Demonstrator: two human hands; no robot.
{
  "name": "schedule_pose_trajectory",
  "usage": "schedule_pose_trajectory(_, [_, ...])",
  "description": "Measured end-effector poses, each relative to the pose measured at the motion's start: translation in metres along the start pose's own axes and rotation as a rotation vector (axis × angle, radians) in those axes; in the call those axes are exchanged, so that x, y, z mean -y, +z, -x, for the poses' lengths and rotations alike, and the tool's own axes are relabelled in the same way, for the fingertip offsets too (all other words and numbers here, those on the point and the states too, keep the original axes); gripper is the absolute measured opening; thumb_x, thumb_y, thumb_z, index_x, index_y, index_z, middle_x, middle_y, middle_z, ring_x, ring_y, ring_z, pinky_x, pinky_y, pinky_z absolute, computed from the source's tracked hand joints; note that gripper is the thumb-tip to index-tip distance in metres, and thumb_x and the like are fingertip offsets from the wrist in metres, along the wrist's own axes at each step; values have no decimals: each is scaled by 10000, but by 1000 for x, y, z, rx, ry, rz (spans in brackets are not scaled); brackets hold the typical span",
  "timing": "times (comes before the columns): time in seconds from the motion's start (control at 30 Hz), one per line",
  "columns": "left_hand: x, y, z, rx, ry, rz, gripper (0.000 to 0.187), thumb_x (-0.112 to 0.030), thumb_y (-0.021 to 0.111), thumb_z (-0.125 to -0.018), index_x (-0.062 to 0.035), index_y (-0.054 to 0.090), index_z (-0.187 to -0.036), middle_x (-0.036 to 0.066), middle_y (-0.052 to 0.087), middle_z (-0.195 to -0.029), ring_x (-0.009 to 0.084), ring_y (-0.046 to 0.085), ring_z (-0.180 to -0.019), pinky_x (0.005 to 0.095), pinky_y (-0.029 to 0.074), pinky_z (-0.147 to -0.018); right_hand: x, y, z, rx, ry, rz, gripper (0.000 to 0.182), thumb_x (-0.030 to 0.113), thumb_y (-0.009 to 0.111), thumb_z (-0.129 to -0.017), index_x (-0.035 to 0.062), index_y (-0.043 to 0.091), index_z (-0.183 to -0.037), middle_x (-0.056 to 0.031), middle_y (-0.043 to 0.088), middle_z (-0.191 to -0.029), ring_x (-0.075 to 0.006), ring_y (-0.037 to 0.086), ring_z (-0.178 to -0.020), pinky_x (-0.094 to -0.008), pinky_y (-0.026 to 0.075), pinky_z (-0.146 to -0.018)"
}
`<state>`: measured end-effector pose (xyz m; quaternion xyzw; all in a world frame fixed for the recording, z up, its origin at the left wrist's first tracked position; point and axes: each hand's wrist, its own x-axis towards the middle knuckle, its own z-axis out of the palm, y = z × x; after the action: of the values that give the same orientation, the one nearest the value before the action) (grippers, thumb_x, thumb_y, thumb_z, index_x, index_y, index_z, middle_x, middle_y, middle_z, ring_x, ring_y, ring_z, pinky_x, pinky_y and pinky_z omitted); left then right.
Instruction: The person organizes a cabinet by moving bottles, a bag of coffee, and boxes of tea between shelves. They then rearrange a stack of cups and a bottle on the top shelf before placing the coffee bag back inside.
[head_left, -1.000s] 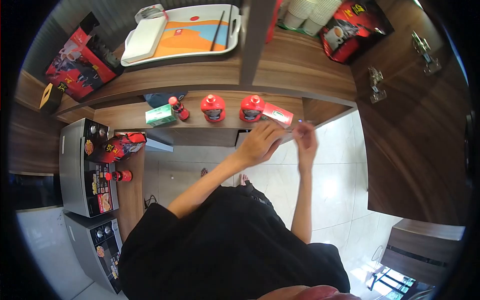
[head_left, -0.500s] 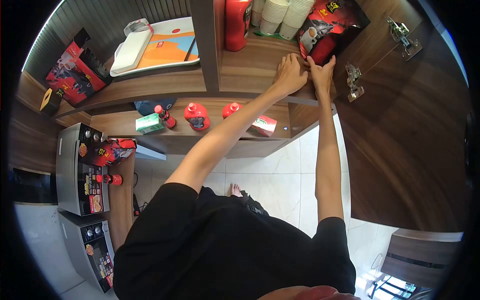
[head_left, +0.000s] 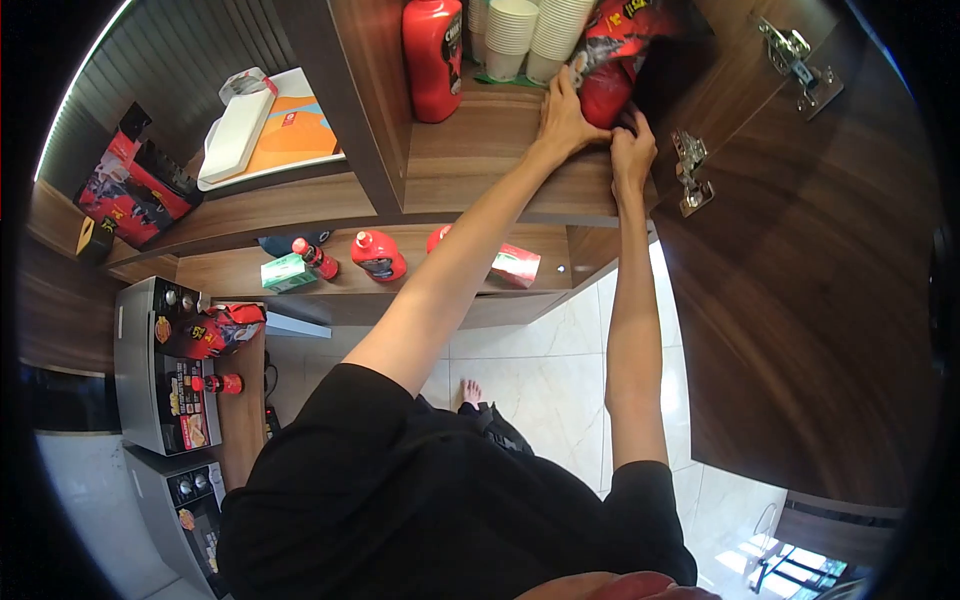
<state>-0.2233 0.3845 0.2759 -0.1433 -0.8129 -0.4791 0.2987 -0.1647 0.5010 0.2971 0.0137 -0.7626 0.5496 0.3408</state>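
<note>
A red-and-black coffee bag (head_left: pixel 628 45) stands tilted at the right end of the upper wooden shelf (head_left: pixel 490 160). My left hand (head_left: pixel 562 115) reaches up and grips the bag's lower left edge. Just to its right and a little lower, my right hand (head_left: pixel 630 152) is closed on the bag's bottom corner. The two hands nearly touch. The bag's right side is lost in the shadow of the cabinet.
A tall red sauce bottle (head_left: pixel 436 55) and stacks of paper cups (head_left: pixel 530 25) stand left of the bag. The open cabinet door (head_left: pixel 800 250) with hinges (head_left: pixel 690 170) is on the right. Lower shelf: red-capped bottles (head_left: pixel 378 255), small boxes (head_left: pixel 516 265). Tray (head_left: pixel 290 130) and microwaves (head_left: pixel 160 370) left.
Both hands rose from the lower shelf to the upper one, then closed on the coffee bag. The bag now leans and is bunched where they hold it.
</note>
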Motion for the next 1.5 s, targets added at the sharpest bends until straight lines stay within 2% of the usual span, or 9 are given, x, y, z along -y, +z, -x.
schedule_pose_trajectory(0.13, [-3, -10, 0, -96, -24, -12, 1156, -366, 978, -406, -1, 329, -1290, 266, 524, -1238, 440, 555, -1142, 499, 468, -971, 7, 1, 3, 34, 59, -85, 434, -4, 465, -811, -22, 656, -1200, -116, 682, -777, -144, 628, -636, -321, 510, -655])
schedule_pose_trajectory(0.33, [-12, -23, 6, -87, -126, 27, 1069, -331, 971, -401, -31, 367, -1231, 242, 576, -1176, 416, 588, -1095, 481, 483, -945, -9, 4, -8, -86, 90, -160, 321, -9, 479, -901, -9, 618, -1191, -158, 715, -1057, -185, 704, -872, -328, 538, -759])
schedule_pose_trajectory(0.67, [-12, -70, 29, -44, -179, 144, 972, -229, 910, -394, -33, 463, -1235, 186, 599, -1175, 349, 561, -1132, 425, 460, -985, -39, 8, -15, -129, 57, -187, 355, 156, 531, -991, -2, 532, -1309, -182, 670, -1188, -251, 640, -1102, -352, 477, -954])
schedule_pose_trajectory(0.93, [-7, -138, 46, 226, -280, 385, 804, -152, 864, -405, -19, 540, -1129, 148, 667, -1050, 276, 645, -1016, 374, 524, -863, -22, 6, -16, -80, 105, -155, 579, 408, 373, -1048, -16, 412, -1440, -235, 517, -1401, -317, 488, -1313, -383, 356, -1094])
schedule_pose_trajectory(0.97, [2, -134, 53, 155, -307, 370, 741, -91, 824, -464, -5, 506, -1128, 160, 637, -1063, 272, 629, -1036, 370, 506, -892, -21, 6, -16, -70, 94, -157, 613, 444, 351, -1052, -16, 399, -1454, -238, 494, -1427, -321, 461, -1345, -384, 335, -1114])
schedule_pose_trajectory(1.07, [23, -125, 67, -269, -107, 268, 683, -17, 750, -540, 15, 461, -1158, 172, 600, -1102, 276, 604, -1077, 363, 481, -938, -17, 4, -11, -44, 95, -161, 631, 476, 339, -1048, -27, 440, -1417, -235, 525, -1381, -316, 487, -1305, -383, 347, -1092])
schedule_pose_trajectory(1.13, [15, -135, 71, -303, -306, 445, 616, 26, 661, -640, 20, 429, -1210, 201, 582, -1143, 317, 576, -1140, 377, 460, -969, -14, 3, -9, -29, 110, -167, 648, 497, 331, -1046, -34, 467, -1392, -233, 545, -1351, -313, 504, -1278, -383, 355, -1077])
schedule_pose_trajectory(1.33, [33, -131, 72, -283, -184, 255, 485, -19, 600, -816, 13, 464, -1281, 219, 561, -1252, 344, 545, -1192, 410, 409, -1026, 10, -7, 0, 28, 171, -185, 717, 559, 307, -1039, -56, 548, -1317, -228, 605, -1259, -304, 555, -1198, -383, 380, -1032])
schedule_pose_trajectory(1.5, [39, -129, 72, -329, -164, 284, 583, -30, 635, -806, 11, 438, -1354, 216, 545, -1302, 348, 507, -1254, 412, 373, -1066, -5, -5, -4, -12, 65, -8, 793, 626, 249, -1022, -42, 559, -1314, -196, 638, -1186, -270, 562, -1122, -387, 380, -1004])
